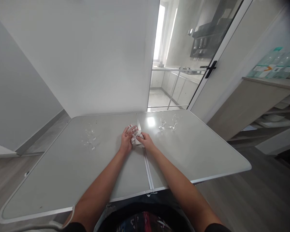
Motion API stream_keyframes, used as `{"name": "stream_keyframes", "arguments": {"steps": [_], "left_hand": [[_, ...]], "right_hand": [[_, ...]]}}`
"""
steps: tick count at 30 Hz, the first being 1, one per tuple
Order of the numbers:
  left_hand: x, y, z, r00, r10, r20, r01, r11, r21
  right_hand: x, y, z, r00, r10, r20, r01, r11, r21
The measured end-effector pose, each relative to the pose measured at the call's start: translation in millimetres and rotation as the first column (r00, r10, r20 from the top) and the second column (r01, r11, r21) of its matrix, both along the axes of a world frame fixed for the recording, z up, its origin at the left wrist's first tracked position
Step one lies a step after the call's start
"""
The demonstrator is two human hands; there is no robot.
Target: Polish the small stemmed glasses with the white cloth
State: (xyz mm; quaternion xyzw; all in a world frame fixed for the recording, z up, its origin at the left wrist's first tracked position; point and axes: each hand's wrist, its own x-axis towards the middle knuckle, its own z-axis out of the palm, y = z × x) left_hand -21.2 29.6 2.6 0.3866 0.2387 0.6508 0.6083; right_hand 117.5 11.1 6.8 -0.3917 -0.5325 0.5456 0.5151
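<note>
My left hand (126, 140) is closed around a clear wine glass (132, 129) held over the middle seam of the grey folding table (70, 174). My right hand (145, 140) is closed on a white cloth (136, 139) pressed against the glass. Both hands meet just above the tabletop. Two more wine glasses (168, 122) stand upright to the right of my hands. Several clear glasses (90, 139) stand to the left; they are hard to make out against the table.
A white wall panel rises behind the table. A glass sliding door (183, 54) with a black handle (210, 69) opens onto a kitchen at the back right. A wooden shelf unit (261, 103) with bottles on top stands at the right.
</note>
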Motion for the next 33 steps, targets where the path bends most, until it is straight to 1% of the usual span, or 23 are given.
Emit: {"name": "stream_keyframes", "arguments": {"steps": [1,2,3,4,6,7,8,9,10,12,14,15,17,19,21,22,24,26,28,29,31,32,33], "left_hand": [[0.1,1.0,-0.8,1.0,0.031,0.002,-0.031,1.0,0.006],[0.1,1.8,-1.4,0.998,0.056,0.005,-0.056,0.998,0.005],[-0.1,2.4,-1.8,0.998,0.065,0.006,-0.065,0.998,-0.002],[-0.3,2.7,-1.8,0.998,0.059,0.005,-0.059,0.998,-0.013],[-0.5,2.1,-1.3,1.0,0.015,0.005,-0.015,0.999,-0.035],[-0.5,1.5,-0.9,1.0,-0.01,0.007,0.01,0.999,-0.036],[-0.3,0.9,-0.5,1.0,-0.029,0.01,0.03,0.999,-0.029],[0.0,0.3,-0.2,0.999,-0.034,0.013,0.034,0.999,-0.017],[0.4,-0.1,0.0,1.0,-0.027,0.012,0.028,1.0,-0.002],[1.0,-0.4,0.1,1.0,-0.003,-0.003,0.003,1.0,0.024],[1.2,-0.2,-0.2,1.0,0.014,-0.016,-0.014,0.999,0.031],[1.0,0.1,-0.4,1.0,0.016,-0.015,-0.015,0.999,0.031],[0.1,0.5,-0.4,1.0,0.007,-0.003,-0.007,1.0,0.027],[-0.8,0.5,0.0,1.0,-0.01,0.01,0.01,1.0,0.021],[-0.7,-0.3,0.6,1.0,-0.017,0.011,0.016,1.0,0.011],[0.0,-0.9,0.9,1.0,-0.011,0.011,0.011,1.0,0.006],[2.3,-2.5,0.9,1.0,0.006,0.005,-0.006,1.0,0.008],[5.1,-3.8,0.2,1.0,0.005,-0.029,-0.005,1.0,0.015],[7.1,-4.0,-1.2,0.996,-0.011,-0.087,0.011,1.0,0.0],[7.6,-3.6,-1.8,0.993,-0.018,-0.113,0.016,1.0,-0.019],[7.4,-2.0,-2.9,0.99,-0.018,-0.143,0.01,0.999,-0.052],[6.9,-1.1,-3.1,0.989,-0.001,-0.145,-0.006,0.999,-0.05],[6.3,-0.4,-3.3,0.99,0.027,-0.141,-0.033,0.999,-0.035]], "right_hand": [[0.2,0.2,-0.2,0.994,-0.086,0.07,0.08,0.993,0.086],[0.1,0.4,-0.3,0.982,-0.146,0.119,0.127,0.98,0.151],[-0.3,0.7,-0.6,0.977,-0.162,0.137,0.138,0.975,0.172],[-0.9,1.1,-0.9,0.984,-0.133,0.119,0.116,0.983,0.142],[-1.8,2.1,-1.6,1.0,-0.007,-0.007,0.007,1.0,-0.017],[-1.7,2.6,-1.8,0.995,0.045,-0.088,-0.054,0.994,-0.095],[-1.1,3.0,-1.8,0.985,0.081,-0.151,-0.103,0.984,-0.144],[0.1,3.3,-1.5,0.978,0.106,-0.18,-0.135,0.978,-0.159],[1.6,3.5,-1.1,0.978,0.12,-0.17,-0.145,0.979,-0.142],[4.4,3.7,0.0,0.992,0.104,-0.069,-0.108,0.993,-0.057],[5.5,4.0,0.8,0.999,0.033,0.036,-0.034,0.999,0.025],[5.2,4.1,0.9,0.998,0.002,0.06,-0.004,0.999,0.048],[3.4,4.3,0.5,1.0,-0.013,0.022,0.012,0.999,0.04],[1.7,4.2,0.0,0.996,0.022,-0.086,-0.025,0.999,-0.033],[1.4,3.8,0.1,0.988,0.056,-0.144,-0.068,0.994,-0.08],[1.7,3.6,0.2,0.988,0.067,-0.137,-0.078,0.994,-0.078],[2.5,3.5,0.3,0.995,0.064,-0.082,-0.067,0.997,-0.031],[2.5,4.0,-0.4,0.999,0.017,-0.032,-0.017,0.999,0.029],[1.1,5.4,-2.2,1.0,-0.022,-0.017,0.022,0.998,0.053],[0.3,6.4,-3.3,0.999,-0.028,-0.028,0.029,0.999,0.04],[-0.6,9.0,-5.3,0.992,-0.041,-0.118,0.038,0.999,-0.036],[-0.1,10.6,-5.9,0.979,-0.073,-0.188,0.058,0.995,-0.084],[1.2,12.2,-6.2,0.955,-0.135,-0.263,0.104,0.986,-0.129]]}}
